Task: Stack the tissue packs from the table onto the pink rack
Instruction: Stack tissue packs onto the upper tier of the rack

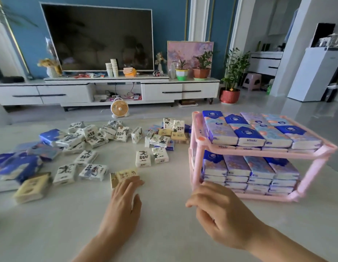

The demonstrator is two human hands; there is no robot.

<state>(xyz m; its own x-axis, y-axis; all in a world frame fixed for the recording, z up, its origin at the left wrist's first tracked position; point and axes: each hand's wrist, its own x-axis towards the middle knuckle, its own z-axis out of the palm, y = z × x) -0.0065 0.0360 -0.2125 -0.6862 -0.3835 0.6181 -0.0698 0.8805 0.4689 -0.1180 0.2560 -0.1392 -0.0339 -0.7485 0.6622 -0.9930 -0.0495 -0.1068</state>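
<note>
The person's left hand (124, 197) is reaching forward over the pale bench (164, 227), and its fingers (135, 183) are lying straight and close together on top of a beige tissue pack (123, 175) that is resting flat on the bench. The thumb is lying alongside, not curling round the pack.

The right hand (217, 210) is hovering just beside the near left corner of the pink rack (312, 173). Its fingers are curling loosely and holding nothing. One fingertip is sitting right at the rack's lower corner, though it is not possible to tell whether it is touching.

The rack is standing on the right side of the bench, and both of its tiers are carrying neat rows of blue and purple tissue packs (247, 136), several layers deep on the lower tier.

Loose packs are lying scattered across the left and middle of the bench: white ones with dark print (143, 157), further beige ones (30, 188), and blue ones (51, 136) towards the left edge.

Beyond the bench, a small fan (119, 108) is standing on the floor in front of a white television cabinet (162, 91).
</note>
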